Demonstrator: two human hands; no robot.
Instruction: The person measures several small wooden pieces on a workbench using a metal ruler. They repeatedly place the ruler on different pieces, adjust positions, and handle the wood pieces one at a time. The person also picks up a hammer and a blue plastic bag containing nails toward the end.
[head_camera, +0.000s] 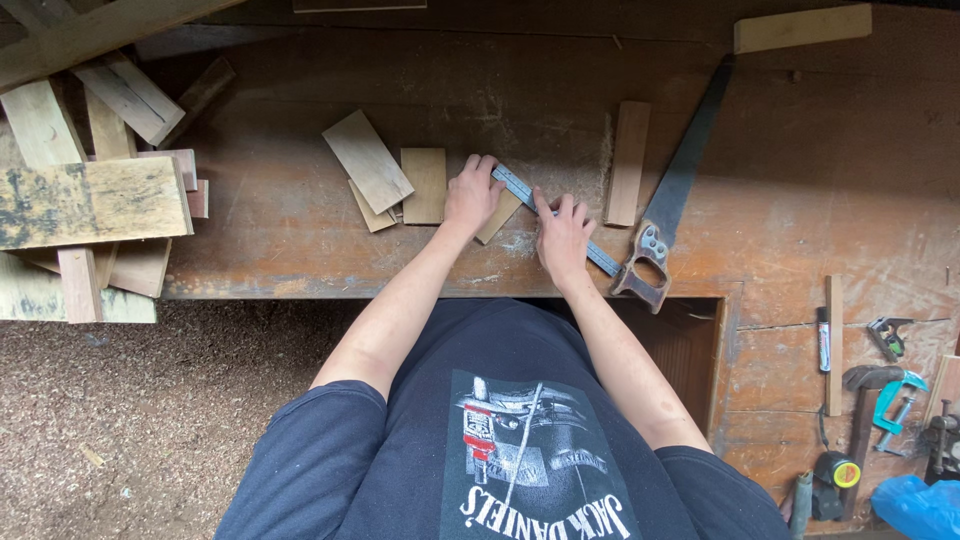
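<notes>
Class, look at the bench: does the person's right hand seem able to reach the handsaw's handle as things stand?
Probably yes. The right hand rests on the metal ruler, and the handsaw's handle lies just beside it on the workbench with nothing between them.

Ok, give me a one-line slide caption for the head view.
Left hand and right hand press a metal ruler across a small wood piece on a workbench, handsaw alongside.

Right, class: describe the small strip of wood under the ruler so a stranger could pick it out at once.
Start at the brown workbench and find the left hand and right hand near its front edge. Between them a grey metal ruler lies aslant over a pale wooden strip. Unlike the loose offcuts to its left, it alone lies under the ruler.
</notes>
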